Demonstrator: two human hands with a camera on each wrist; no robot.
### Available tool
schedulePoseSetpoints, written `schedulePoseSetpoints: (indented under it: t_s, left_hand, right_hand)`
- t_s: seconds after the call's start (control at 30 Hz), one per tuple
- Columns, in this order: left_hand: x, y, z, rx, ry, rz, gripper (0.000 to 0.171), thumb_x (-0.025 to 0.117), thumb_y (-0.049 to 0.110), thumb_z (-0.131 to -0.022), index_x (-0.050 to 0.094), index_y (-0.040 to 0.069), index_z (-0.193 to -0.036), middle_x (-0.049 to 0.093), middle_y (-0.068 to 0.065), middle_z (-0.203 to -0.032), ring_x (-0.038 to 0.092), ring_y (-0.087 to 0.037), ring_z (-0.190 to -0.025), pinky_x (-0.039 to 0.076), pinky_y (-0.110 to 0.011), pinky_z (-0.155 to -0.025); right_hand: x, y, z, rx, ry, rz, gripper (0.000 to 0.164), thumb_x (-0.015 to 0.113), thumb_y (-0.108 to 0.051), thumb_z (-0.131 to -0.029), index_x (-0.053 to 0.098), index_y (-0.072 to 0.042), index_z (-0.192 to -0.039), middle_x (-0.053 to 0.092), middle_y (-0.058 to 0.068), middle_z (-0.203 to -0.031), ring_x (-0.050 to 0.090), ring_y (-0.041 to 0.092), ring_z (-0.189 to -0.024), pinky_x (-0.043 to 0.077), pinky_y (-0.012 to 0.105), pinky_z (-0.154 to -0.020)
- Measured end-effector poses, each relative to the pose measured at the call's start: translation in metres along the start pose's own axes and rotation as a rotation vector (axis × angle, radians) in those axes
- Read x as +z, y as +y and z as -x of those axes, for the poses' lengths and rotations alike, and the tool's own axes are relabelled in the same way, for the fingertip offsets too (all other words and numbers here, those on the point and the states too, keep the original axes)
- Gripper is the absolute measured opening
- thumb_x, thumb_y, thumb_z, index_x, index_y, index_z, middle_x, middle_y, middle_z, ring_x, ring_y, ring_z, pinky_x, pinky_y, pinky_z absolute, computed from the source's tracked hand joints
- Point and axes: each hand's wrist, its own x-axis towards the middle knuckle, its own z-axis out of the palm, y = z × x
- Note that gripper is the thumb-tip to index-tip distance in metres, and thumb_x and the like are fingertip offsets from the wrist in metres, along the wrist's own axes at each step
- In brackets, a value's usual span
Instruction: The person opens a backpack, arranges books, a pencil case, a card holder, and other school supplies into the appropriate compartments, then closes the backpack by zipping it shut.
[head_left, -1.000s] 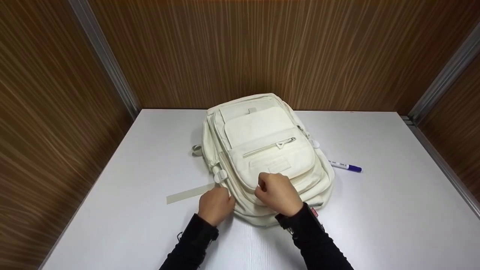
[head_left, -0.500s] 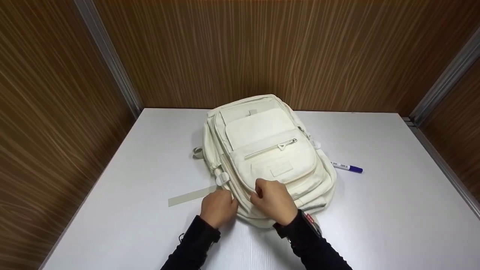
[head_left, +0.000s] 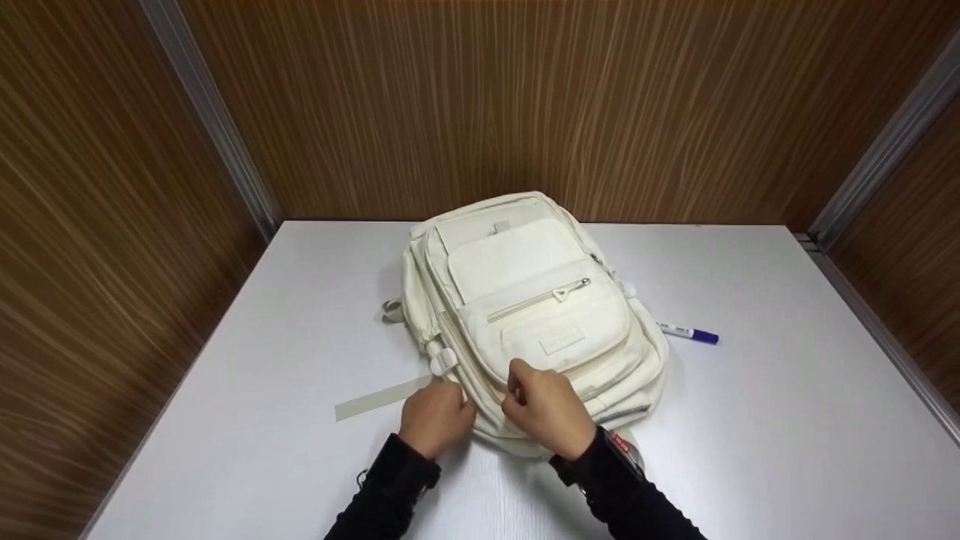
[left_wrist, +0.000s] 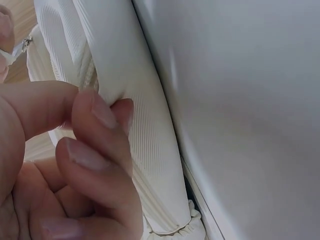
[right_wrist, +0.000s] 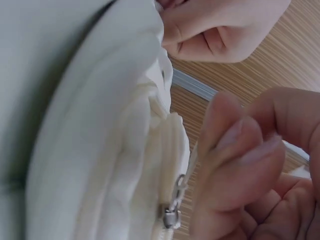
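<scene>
A cream backpack [head_left: 525, 247] lies front side up on the white table. At its lower left side, my left hand [head_left: 436, 418] pinches a fold of the bag's fabric [left_wrist: 115, 55] between thumb and fingertips. Over the lower front of the bag, my right hand [head_left: 549, 411] has its fingers curled round a zipper pull, mostly hidden by the fingers. The metal zipper slider [right_wrist: 171, 217] shows beside those fingers in the right wrist view. Higher on the front pocket is another zipper pull [head_left: 561, 295], hanging free.
A white marker with a purple cap [head_left: 701, 336] sticks out from beside the bag's right side. A flat strap [head_left: 382, 399] extends left across the table [head_left: 247, 360]. Wood-grain panels [head_left: 480, 105] stand behind and at both sides.
My right hand has moved a little toward me and to the left along the bag, uncovering the stitched label patch. My left hand keeps nearly the same place.
</scene>
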Motion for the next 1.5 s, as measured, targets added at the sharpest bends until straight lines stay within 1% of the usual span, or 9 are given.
schedulePoseSetpoints:
  t_s: [0.2, 0.43, 0.6, 0.73, 0.8, 0.97, 1.1, 1.27, 1.5]
  left_hand:
    - [0.001, -0.002, 0.002, -0.004, -0.007, 0.001, 0.039, 0.063, 0.018, -0.085, 0.037, 0.019, -0.055, 0.031, 0.008, -0.052, 0.034, -0.011, -0.044, 0.024, -0.026, -0.042]
    - [0.000, -0.002, 0.004, 0.036, 0.026, -0.019, 0.032, 0.065, 0.015, -0.082, 0.044, 0.015, -0.057, 0.037, 0.006, -0.055, 0.037, -0.012, -0.047, 0.027, -0.027, -0.043]
    - [0.004, -0.004, 0.007, 0.100, 0.118, -0.056, 0.010, 0.069, 0.014, -0.078, 0.061, 0.010, -0.073, 0.054, -0.002, -0.061, 0.051, -0.018, -0.049, 0.035, -0.031, -0.043]
    - [0.007, -0.005, 0.009, 0.147, 0.202, -0.058, 0.010, 0.070, 0.014, -0.079, 0.062, 0.008, -0.078, 0.058, -0.007, -0.066, 0.057, -0.024, -0.053, 0.040, -0.035, -0.045]
    - [0.008, -0.005, 0.009, 0.156, 0.222, -0.061, 0.016, 0.069, 0.013, -0.079, 0.057, 0.008, -0.070, 0.055, -0.007, -0.064, 0.055, -0.024, -0.051, 0.039, -0.035, -0.044]
    - [0.007, -0.006, 0.010, 0.162, 0.208, -0.092, 0.023, 0.070, 0.012, -0.076, 0.052, 0.010, -0.061, 0.053, -0.006, -0.062, 0.051, -0.023, -0.047, 0.034, -0.033, -0.041]
    - [0.005, -0.005, 0.008, 0.129, 0.145, -0.081, 0.031, 0.070, 0.012, -0.075, 0.045, 0.015, -0.056, 0.042, 0.003, -0.055, 0.041, -0.016, -0.044, 0.027, -0.029, -0.041]
    - [0.005, -0.005, 0.008, 0.118, 0.126, -0.086, 0.034, 0.067, 0.012, -0.078, 0.042, 0.016, -0.055, 0.036, 0.006, -0.051, 0.036, -0.012, -0.043, 0.023, -0.028, -0.040]
    - [0.005, -0.005, 0.009, 0.123, 0.134, -0.110, 0.037, 0.066, 0.011, -0.077, 0.039, 0.017, -0.053, 0.036, 0.006, -0.050, 0.039, -0.013, -0.044, 0.024, -0.027, -0.040]
  right_hand:
    - [0.013, -0.006, 0.000, -0.046, -0.051, -0.052, 0.018, 0.063, -0.003, -0.075, 0.049, -0.013, -0.073, 0.045, -0.013, -0.056, 0.034, 0.000, -0.048, 0.026, 0.016, -0.044]
    - [0.022, -0.018, -0.016, -0.062, -0.017, -0.035, 0.018, 0.064, -0.002, -0.078, 0.050, -0.012, -0.076, 0.045, -0.009, -0.057, 0.038, 0.005, -0.050, 0.029, 0.019, -0.044]
    - [0.020, -0.030, -0.040, -0.015, -0.082, -0.062, 0.015, 0.063, -0.005, -0.079, 0.050, -0.012, -0.075, 0.052, -0.005, -0.060, 0.045, 0.008, -0.052, 0.036, 0.021, -0.045]
    - [0.021, -0.035, -0.060, 0.025, -0.160, -0.046, 0.016, 0.063, -0.006, -0.077, 0.049, -0.012, -0.071, 0.050, -0.004, -0.060, 0.046, 0.012, -0.054, 0.036, 0.024, -0.047]
    - [0.023, -0.035, -0.069, 0.036, -0.194, -0.030, 0.016, 0.063, -0.007, -0.076, 0.049, -0.012, -0.070, 0.048, -0.004, -0.060, 0.045, 0.014, -0.055, 0.034, 0.025, -0.049]
    - [0.028, -0.035, -0.090, 0.043, -0.292, -0.001, 0.017, 0.065, -0.008, -0.075, 0.050, -0.013, -0.069, 0.049, -0.004, -0.063, 0.047, 0.016, -0.059, 0.035, 0.025, -0.052]
    - [0.029, -0.035, -0.108, 0.075, -0.333, -0.011, 0.025, 0.066, -0.008, -0.076, 0.046, -0.015, -0.064, 0.046, -0.004, -0.061, 0.045, 0.016, -0.059, 0.034, 0.024, -0.052]
    - [0.030, -0.037, -0.123, 0.115, -0.329, -0.041, 0.026, 0.064, -0.007, -0.080, 0.045, -0.016, -0.065, 0.047, -0.005, -0.060, 0.046, 0.013, -0.057, 0.034, 0.023, -0.052]
    - [0.034, -0.037, -0.140, 0.098, -0.166, -0.014, 0.019, 0.064, -0.008, -0.088, 0.050, -0.009, -0.075, 0.048, 0.000, -0.067, 0.045, 0.016, -0.063, 0.034, 0.026, -0.059]
